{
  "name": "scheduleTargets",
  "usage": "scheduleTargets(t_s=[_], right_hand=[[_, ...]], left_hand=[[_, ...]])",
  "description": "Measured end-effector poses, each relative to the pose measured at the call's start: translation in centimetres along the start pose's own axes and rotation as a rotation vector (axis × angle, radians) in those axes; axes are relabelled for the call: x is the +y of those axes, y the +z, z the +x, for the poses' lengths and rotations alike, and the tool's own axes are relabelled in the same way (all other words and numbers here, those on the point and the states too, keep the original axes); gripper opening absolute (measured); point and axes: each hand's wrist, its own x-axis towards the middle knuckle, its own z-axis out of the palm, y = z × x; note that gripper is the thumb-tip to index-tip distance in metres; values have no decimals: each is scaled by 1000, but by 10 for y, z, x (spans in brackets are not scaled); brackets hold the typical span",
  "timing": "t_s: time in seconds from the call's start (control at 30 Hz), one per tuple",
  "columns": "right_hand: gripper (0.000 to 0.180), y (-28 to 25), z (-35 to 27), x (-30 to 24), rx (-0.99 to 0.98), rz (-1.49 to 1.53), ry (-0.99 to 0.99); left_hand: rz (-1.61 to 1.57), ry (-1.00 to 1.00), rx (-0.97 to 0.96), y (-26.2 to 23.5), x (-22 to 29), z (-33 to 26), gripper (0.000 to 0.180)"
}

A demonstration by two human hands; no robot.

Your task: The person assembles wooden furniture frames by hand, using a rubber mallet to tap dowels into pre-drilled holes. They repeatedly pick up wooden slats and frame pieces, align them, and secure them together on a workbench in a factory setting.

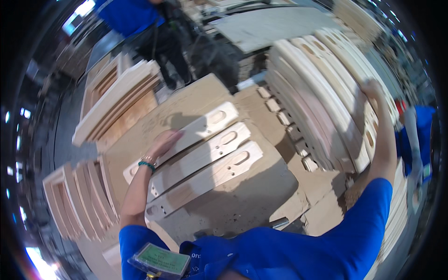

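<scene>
Three flat wooden slats (200, 156) lay side by side on the board top (233, 205), each with an oval slot near its far end and small holes at the near end. They ran diagonally from the board's near-left corner toward its far-right side. The left hand (164, 142) rested flat on the farthest slat (196, 130), fingers spread and not clamped on anything, just pressing or steadying it. A beaded bracelet sat at that wrist.

The right hand (372, 88) was up at the top of a slanted stack (322, 93) of similar curved slats, right of the board. Fingers looked curled over an upper edge; whether it truly gripped a piece, cannot tell.

Step in hand, by my read: laying out slats on the board while reaching for another from the stack. Next move would call for pulling one piece free without shifting its neighbours, then setting it parallel to the three already down.

Outward: frame stacks (116, 100) stood off the board's far-left edge, more frames (79, 200) at near left. Another person in blue (130, 16) stood beyond. A green badge (161, 261) hung on the wearer's chest.
</scene>
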Motion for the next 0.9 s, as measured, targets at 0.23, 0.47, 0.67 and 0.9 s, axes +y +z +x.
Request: scheduleTargets(t_s=[0.23, 0.47, 0.67, 0.9], right_hand=[[53, -31, -1, -30, 11, 386, -144], [63, -140, -131, -226, -383, 1101, -448], [76, -166, -226, -341, -755, 1229, -837], [46, -132, -148, -285, -625, 1058, -959]], left_hand=[[324, 312, 419, -7, 29, -33, 49], [-618, 503, 202, -27, 210, -36, 65], [-1314, 589, 690, -76, 256, -21, 52], [-402, 552, 832, -170, 159, -24, 43]])
